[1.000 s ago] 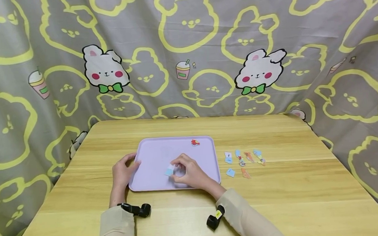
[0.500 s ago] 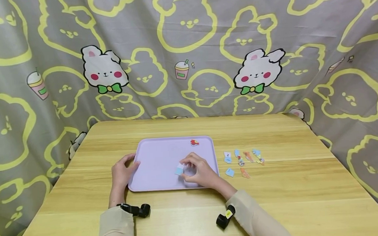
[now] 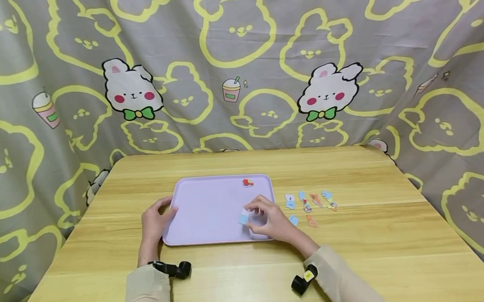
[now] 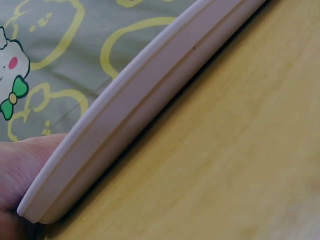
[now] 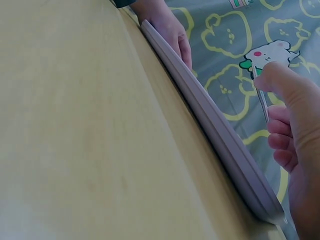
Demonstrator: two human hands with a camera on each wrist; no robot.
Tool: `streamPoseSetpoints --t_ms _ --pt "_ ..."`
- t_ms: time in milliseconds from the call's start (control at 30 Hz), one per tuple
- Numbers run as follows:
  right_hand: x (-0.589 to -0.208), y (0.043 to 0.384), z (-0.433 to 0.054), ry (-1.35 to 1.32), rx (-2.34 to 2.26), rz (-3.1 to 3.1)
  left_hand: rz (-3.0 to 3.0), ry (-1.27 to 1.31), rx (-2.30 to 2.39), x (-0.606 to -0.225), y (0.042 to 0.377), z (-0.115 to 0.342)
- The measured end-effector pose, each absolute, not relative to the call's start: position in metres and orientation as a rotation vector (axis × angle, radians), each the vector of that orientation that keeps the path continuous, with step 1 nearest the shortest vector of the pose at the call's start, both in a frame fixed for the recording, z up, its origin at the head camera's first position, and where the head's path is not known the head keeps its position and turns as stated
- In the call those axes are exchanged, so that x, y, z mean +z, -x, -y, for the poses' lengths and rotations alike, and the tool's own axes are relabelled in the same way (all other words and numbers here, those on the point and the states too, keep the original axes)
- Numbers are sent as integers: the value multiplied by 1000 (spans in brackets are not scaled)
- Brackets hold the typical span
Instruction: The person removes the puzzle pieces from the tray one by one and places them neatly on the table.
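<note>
My right hand point(image 3: 273, 220) pinches a thin, flat light-blue and white puzzle piece point(image 3: 243, 217) between thumb and fingers, above the right half of a lilac tray point(image 3: 204, 208). The right wrist view shows this piece point(image 5: 261, 97) nearly edge-on, held up over the tray's rim point(image 5: 210, 120). My left hand point(image 3: 155, 221) holds the tray's left side, thumb over the rim and fingers outside. In the left wrist view part of that hand point(image 4: 25, 175) shows behind the tray's outer wall point(image 4: 125, 100). A small red piece point(image 3: 248, 182) lies in the tray's far right corner.
Right of the tray, several loose pieces lie on the wooden table point(image 3: 376, 235): blue-white point(image 3: 290, 201), orange point(image 3: 312, 221) and multicoloured point(image 3: 329, 201) ones. One blue piece point(image 3: 294, 220) lies close beyond the right hand. A patterned grey curtain point(image 3: 194, 47) hangs behind the table.
My right hand has moved rightward across the tray, carrying the pinched puzzle piece. The left hand keeps its hold on the tray's edge.
</note>
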State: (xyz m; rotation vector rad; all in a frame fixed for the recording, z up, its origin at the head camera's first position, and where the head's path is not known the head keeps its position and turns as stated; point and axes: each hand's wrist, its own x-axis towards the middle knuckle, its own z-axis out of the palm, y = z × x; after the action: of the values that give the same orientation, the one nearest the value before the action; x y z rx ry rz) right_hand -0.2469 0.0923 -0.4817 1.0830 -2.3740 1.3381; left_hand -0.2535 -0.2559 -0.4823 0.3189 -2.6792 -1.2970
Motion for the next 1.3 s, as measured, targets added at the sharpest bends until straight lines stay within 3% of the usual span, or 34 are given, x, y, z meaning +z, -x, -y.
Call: streamPoseSetpoints --t_ms 933,1300 --pt "-490 232 -178 -1030 1246 2401 2693 -329 -1270 -481 255 256" --pt "-476 222 -207 -935 1166 2465 2705 -329 -1283 -482 254 256"
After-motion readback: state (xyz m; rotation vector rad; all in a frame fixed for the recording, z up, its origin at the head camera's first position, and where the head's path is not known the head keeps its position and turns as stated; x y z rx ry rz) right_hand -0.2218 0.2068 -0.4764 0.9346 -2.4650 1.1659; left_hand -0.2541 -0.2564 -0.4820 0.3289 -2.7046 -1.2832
